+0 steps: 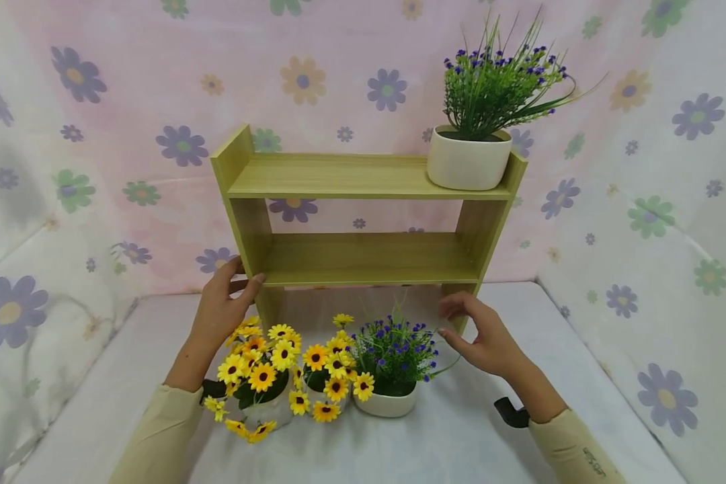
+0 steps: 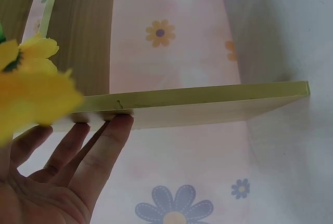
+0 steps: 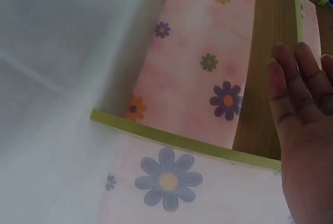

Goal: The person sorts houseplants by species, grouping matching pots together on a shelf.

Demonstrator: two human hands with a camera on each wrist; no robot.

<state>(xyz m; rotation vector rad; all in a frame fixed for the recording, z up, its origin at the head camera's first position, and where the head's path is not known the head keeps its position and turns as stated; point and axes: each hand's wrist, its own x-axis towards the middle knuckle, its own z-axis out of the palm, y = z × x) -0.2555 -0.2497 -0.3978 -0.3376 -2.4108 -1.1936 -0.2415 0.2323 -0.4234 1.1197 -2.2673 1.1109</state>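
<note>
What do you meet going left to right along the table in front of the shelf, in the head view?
left hand → yellow flower pot → second yellow flower pot → purple flower pot → right hand

A light wooden two-tier shelf (image 1: 363, 202) stands upright at the table's (image 1: 127, 403) back edge, centred, its upper board carrying a white-potted plant (image 1: 472, 134) at the right end.
</note>
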